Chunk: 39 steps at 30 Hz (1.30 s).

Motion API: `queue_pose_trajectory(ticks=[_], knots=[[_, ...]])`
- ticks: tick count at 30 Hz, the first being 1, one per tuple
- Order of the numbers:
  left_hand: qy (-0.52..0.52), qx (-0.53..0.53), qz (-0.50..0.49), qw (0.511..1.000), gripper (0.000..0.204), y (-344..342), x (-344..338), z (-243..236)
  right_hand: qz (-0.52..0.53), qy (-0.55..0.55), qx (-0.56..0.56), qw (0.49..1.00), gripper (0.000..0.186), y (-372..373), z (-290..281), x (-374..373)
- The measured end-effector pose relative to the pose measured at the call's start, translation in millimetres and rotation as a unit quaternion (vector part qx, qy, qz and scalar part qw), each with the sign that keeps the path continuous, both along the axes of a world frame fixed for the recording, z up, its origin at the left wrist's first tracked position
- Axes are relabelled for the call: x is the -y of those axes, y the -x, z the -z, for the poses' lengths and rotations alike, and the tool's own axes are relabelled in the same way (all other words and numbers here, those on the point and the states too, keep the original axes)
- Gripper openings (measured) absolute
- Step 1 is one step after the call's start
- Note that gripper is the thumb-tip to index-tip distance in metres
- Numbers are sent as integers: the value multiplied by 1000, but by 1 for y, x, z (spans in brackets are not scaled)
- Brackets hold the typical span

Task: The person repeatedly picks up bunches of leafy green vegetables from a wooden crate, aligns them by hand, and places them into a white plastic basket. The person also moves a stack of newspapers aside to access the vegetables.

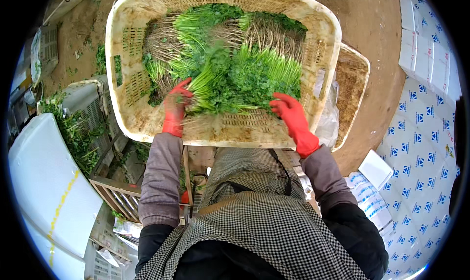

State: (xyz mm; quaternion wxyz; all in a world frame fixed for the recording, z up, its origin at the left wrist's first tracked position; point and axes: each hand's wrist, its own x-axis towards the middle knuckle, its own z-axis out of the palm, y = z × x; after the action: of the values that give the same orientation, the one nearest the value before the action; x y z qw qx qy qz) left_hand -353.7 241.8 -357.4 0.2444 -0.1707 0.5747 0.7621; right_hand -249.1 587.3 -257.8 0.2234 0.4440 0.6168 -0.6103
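Observation:
A big off-white plastic crate [128, 86], stained brown, holds bunches of green coriander-like herbs [281, 67] with pale stems and long brown roots. My left hand [177, 106], in a red rubber glove, is closed at the stem end of one bunch [208, 81] at the crate's near left. That bunch's roots are smeared by motion, and its leaves point toward the middle. My right hand [291, 116], gloved the same, is over the crate's near right side beside the leaves. Its fingers are bent but apart, with nothing seen between them.
A second stained crate [353, 79] stands partly under the right side, with clear plastic film [329, 118] between. White foam boxes [44, 177] and loose greens [78, 133] are at left. Stacked white boxes [426, 59] and blue-printed sheeting [416, 147] line the right.

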Motion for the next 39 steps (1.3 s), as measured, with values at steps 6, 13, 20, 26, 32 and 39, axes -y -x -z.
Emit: queue_pose_trajectory(ticks=[6, 13, 20, 26, 32, 39], knots=[[39, -81, 38, 995, 23, 11, 26, 14, -328, -35, -255, 909, 52, -6, 82, 24], [-8, 21, -8, 1000, 15, 3, -1, -12, -655, -35, 1, 755, 81, 15, 141, 89], [66, -41, -5, 997, 20, -7, -21, -22, -208, 222, -14, 952, 65, 4, 34, 128], [41, -55, -104, 992, 27, 2, -1, -4, -247, 159, -201, 935, 79, 12, -7, 153], [43, 3, -186, 982, 24, 5, 6, 7, -381, -66, -332, 860, 86, 46, 8, 170], [90, 86, -299, 946, 12, 12, -11, -62, -173, -63, -345, 920, 39, 86, -5, 191]])
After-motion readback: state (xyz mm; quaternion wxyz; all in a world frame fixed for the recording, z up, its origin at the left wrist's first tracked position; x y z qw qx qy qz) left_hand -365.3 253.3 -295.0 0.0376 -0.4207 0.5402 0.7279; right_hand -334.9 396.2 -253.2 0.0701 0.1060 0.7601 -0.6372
